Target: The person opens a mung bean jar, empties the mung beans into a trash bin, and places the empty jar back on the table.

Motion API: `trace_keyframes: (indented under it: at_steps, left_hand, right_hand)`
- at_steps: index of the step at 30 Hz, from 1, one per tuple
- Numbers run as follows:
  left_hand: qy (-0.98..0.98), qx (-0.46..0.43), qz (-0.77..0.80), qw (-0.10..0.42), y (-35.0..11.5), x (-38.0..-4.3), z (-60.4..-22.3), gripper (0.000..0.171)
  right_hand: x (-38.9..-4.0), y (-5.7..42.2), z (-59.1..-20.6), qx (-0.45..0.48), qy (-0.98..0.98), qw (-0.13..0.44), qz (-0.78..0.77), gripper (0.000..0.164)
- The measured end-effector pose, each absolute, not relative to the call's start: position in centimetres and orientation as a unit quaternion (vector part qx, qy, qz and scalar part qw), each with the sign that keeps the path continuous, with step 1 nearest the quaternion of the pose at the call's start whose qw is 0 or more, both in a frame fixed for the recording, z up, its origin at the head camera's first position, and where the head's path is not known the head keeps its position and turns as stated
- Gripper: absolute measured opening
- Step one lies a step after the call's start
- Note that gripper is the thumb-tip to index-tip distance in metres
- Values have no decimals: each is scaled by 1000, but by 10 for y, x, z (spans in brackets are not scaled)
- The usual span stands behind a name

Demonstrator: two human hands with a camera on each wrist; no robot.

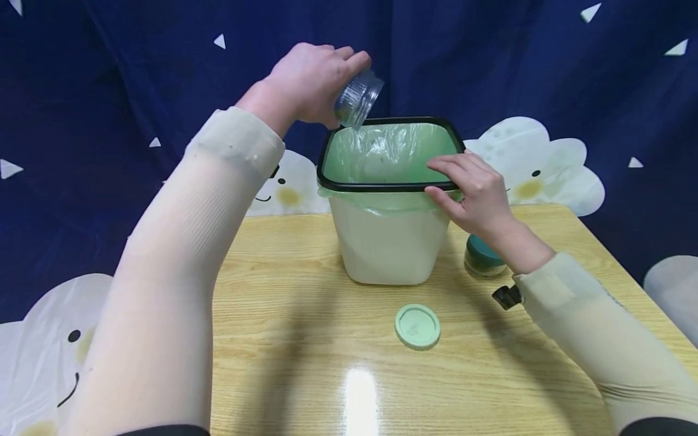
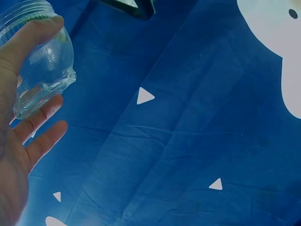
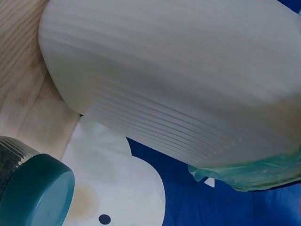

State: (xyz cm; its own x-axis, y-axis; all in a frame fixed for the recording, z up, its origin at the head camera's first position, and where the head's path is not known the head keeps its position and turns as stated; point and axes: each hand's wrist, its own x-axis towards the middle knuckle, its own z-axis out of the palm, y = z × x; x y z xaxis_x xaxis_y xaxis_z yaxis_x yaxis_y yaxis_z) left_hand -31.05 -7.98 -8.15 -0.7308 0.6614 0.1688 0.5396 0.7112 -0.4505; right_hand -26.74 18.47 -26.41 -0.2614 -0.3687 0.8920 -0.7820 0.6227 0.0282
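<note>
Head cam: L hand (image 1: 316, 82) grips tipped jar (image 1: 357, 100), R hand (image 1: 482, 191) holds bin (image 1: 389, 242). Lid (image 1: 417, 327) prob. jar's, off, below R hand; emptied? can't tell.

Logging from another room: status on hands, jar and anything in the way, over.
Left hand grips clear jar, tilted near bin. Right hand at black rim. Nothing else seen in the way.

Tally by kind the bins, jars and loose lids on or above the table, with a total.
Bin: 1
Jars: 2 (clear jar in the left hand, teal-lidded jar)
Loose lid: 1
Total: 4
</note>
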Motion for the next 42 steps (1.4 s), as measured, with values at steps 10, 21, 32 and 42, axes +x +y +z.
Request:
trace_keyframes:
  at_steps: [10,21,32,42]
  left_hand:
    - [-906,-328,188,190,-79,-310,-78,88]
    - [-888,-349,241,176,-77,-312,-83,82]
    - [-888,-354,211,202,-74,-311,-80,84]
    - [-873,-372,264,170,-72,-311,-87,82]
  right_hand:
    - [-263,182,-264,370,-761,477,237,62]
    - [-263,181,-264,367,-760,479,243,63]
    - [-264,183,-265,363,-760,481,244,62]
    - [-265,185,-265,379,-763,479,212,59]
